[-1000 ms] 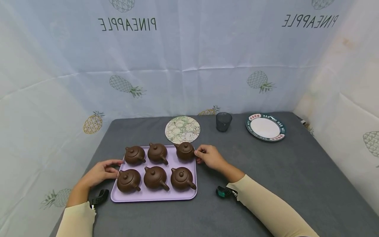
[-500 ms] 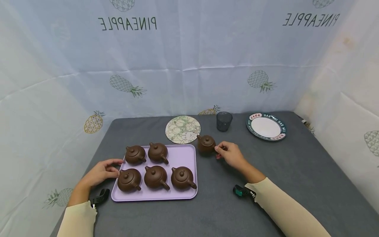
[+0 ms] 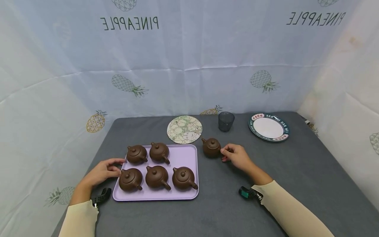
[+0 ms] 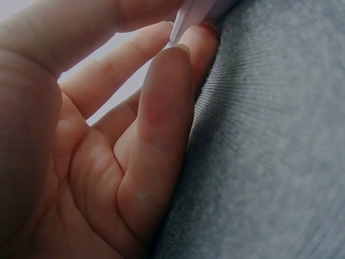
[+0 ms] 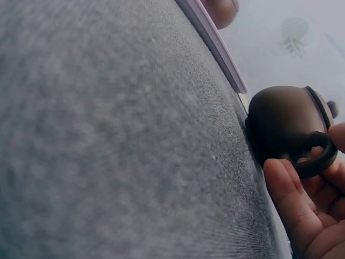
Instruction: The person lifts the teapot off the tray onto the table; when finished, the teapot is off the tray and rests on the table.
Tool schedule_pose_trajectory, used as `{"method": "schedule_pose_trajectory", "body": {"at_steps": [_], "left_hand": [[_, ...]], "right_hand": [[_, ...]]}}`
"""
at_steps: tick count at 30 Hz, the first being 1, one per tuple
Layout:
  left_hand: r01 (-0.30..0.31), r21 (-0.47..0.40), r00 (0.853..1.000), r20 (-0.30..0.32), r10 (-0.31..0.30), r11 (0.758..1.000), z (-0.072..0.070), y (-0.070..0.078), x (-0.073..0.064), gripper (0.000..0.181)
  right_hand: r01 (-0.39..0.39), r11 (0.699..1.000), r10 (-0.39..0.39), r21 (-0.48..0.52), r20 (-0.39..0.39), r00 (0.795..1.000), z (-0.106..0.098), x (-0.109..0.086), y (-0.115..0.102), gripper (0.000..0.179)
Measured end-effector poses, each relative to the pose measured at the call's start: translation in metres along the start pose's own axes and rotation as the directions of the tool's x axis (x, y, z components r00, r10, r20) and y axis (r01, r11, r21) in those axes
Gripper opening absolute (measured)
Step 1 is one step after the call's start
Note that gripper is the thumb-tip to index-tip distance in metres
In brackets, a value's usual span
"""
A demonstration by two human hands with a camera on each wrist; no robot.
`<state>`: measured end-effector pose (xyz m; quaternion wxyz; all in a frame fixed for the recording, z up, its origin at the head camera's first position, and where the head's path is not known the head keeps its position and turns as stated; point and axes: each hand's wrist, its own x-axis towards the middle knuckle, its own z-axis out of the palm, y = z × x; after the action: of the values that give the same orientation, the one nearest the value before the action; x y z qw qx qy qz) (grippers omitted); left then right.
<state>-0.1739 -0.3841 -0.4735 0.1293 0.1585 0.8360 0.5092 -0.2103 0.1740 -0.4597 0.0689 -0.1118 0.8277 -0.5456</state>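
Observation:
In the head view my right hand [image 3: 238, 158] pinches the handle of a brown teapot [image 3: 211, 147], just right of the lilac tray [image 3: 189, 196]. The right wrist view shows fingers and thumb at the loop handle of this teapot [image 5: 288, 116], its base at the grey cloth. My left hand [image 3: 102, 171] rests at the tray's left edge, its fingers relaxed and touching the rim. On the tray stand several similar teapots: two in the back row, with bare tray at the right, and three in front, including one teapot [image 3: 183, 178] at the right.
Behind the tray lies a round patterned mat [image 3: 184, 129]. A dark glass cup [image 3: 226, 121] stands at the back, left of a green-rimmed plate [image 3: 268, 127]. A pineapple-print curtain [image 3: 189, 49] hangs around the grey table [image 3: 225, 210].
My right hand has carried the back-right teapot off the tray to the right, then slightly further right and lower. The left hand has stayed at the tray edge.

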Motion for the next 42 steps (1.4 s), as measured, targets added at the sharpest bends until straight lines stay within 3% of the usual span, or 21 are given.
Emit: {"method": "schedule_pose_trajectory", "body": {"at_steps": [4, 10, 17, 21, 30, 37, 42], "left_hand": [[0.000, -0.016, 1.000, 0.007, 0.000, 1.000, 0.002, -0.001, -0.001, 0.051], [0.003, -0.004, 1.000, 0.002, -0.003, 1.000, 0.002, 0.000, 0.000, 0.050], [0.000, 0.001, 1.000, 0.003, 0.000, 1.000, -0.001, -0.003, 0.002, 0.051], [0.005, 0.008, 1.000, -0.006, -0.005, 1.000, -0.001, -0.004, 0.002, 0.051], [0.009, 0.016, 1.000, -0.014, -0.009, 1.000, -0.003, -0.002, 0.002, 0.050], [0.004, 0.007, 1.000, -0.005, -0.004, 1.000, -0.001, -0.003, 0.002, 0.050], [0.012, 0.008, 1.000, -0.009, -0.012, 1.000, 0.000, -0.002, 0.001, 0.051]], "right_hand": [[0.002, 1.000, -0.001, -0.024, 0.023, 1.000, -0.001, -0.008, -0.017, 0.024], [0.022, 0.998, -0.020, -0.062, 0.029, 0.999, -0.004, 0.006, 0.014, 0.027], [0.033, 0.968, -0.036, -0.250, -0.005, 0.999, -0.012, -0.001, -0.003, 0.022], [0.068, 0.963, -0.076, -0.260, -0.023, 0.997, -0.013, -0.007, -0.018, 0.019], [0.225, 0.955, -0.198, -0.195, 0.150, 0.969, 0.031, -0.023, -0.035, 0.010], [0.214, 0.972, -0.186, -0.093, 0.246, 0.951, 0.063, -0.033, -0.034, 0.009], [0.179, 0.984, -0.168, -0.021, 0.253, 0.953, 0.080, -0.038, -0.034, 0.012]]}}
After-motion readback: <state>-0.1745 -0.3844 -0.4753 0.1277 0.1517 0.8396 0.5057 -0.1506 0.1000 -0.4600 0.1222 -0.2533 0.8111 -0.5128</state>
